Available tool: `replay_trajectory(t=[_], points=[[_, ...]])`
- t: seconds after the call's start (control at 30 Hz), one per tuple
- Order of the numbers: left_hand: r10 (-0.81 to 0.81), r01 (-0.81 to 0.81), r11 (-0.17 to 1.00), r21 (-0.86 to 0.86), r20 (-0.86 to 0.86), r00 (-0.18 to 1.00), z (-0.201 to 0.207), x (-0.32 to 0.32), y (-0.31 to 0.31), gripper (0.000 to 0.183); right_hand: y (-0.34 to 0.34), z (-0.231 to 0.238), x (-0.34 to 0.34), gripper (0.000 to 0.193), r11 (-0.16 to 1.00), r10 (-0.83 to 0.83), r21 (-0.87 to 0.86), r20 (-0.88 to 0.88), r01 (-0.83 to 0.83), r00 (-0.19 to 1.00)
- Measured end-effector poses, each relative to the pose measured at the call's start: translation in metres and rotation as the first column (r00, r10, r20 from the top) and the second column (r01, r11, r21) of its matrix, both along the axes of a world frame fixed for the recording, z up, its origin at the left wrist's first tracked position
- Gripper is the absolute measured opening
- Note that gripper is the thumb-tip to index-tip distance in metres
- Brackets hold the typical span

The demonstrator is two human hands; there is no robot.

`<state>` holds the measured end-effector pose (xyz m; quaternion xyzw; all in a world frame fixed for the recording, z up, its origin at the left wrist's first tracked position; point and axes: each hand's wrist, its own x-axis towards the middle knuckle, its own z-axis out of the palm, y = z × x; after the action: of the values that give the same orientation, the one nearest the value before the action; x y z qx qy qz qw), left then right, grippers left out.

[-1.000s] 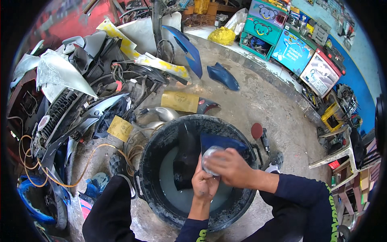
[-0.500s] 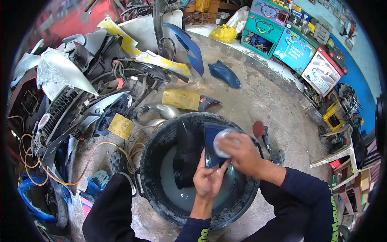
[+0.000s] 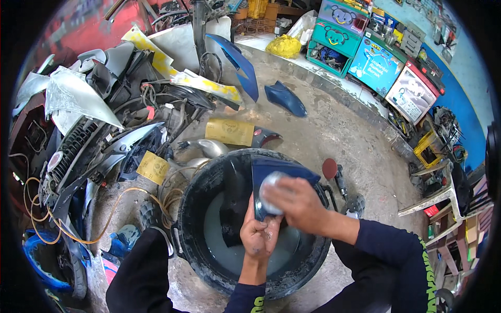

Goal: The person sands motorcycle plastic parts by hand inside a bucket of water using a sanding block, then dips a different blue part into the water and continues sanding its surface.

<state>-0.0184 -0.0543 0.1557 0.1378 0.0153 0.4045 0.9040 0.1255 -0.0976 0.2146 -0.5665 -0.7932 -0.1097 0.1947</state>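
My left hand (image 3: 257, 237) grips the lower edge of a dark blue, curved body panel (image 3: 287, 170), holding it tilted above a large black tub (image 3: 195, 259). Against the panel's face, my right hand (image 3: 301, 207) presses a pale, rounded pad (image 3: 270, 194); motion blurs both, so the pad's exact kind is unclear. Cloudy water (image 3: 279, 255) stands in the tub's bottom. A black curved part (image 3: 233, 208) leans inside the tub, partly under the water.
Sandpaper sheets (image 3: 229, 131) and a blue panel (image 3: 285, 98) lie beyond the tub. A sander with a red disc (image 3: 330, 169) rests right. Motorcycle parts (image 3: 78, 99) crowd the left, where a hose (image 3: 112, 214) loops across the floor. A pale chair (image 3: 430, 201) stands far right.
My right hand and the pad have shifted left and slightly down across the panel. The whole view has drifted slightly, with the panel and left hand appearing further left.
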Motion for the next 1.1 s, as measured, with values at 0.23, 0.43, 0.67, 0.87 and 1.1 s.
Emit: replay_trajectory(t=[0.23, 0.43, 0.67, 0.87, 1.1], points=[[0.030, -0.030, 1.000, -0.002, -0.021, 0.999, 0.002, 0.003, -0.012, 0.091, -0.002, -0.001, 0.005, 0.049, 0.994, -0.063, 0.090, 0.044, 0.059, 0.997], [0.035, -0.032, 0.999, 0.022, -0.176, 0.984, -0.001, -0.006, -0.012, 0.088, -0.020, 0.003, -0.023, 0.046, 0.996, 0.072, 0.036, 0.105, -0.076, 0.992], [0.009, -0.009, 1.000, 0.016, -0.049, 0.999, -0.005, -0.002, -0.008, 0.089, -0.011, 0.005, -0.011, 0.046, 0.999, -0.019, 0.046, 0.112, 0.014, 0.994], [0.006, -0.006, 1.000, 0.026, -0.032, 0.999, 0.002, 0.004, -0.006, 0.088, -0.004, 0.006, 0.007, 0.049, 0.984, -0.174, 0.041, 0.098, 0.171, 0.980], [0.033, -0.029, 0.998, 0.061, -0.054, 0.998, 0.008, 0.003, 0.001, 0.086, 0.006, 0.009, 0.010, 0.043, 0.980, -0.195, 0.052, 0.121, 0.190, 0.973]])
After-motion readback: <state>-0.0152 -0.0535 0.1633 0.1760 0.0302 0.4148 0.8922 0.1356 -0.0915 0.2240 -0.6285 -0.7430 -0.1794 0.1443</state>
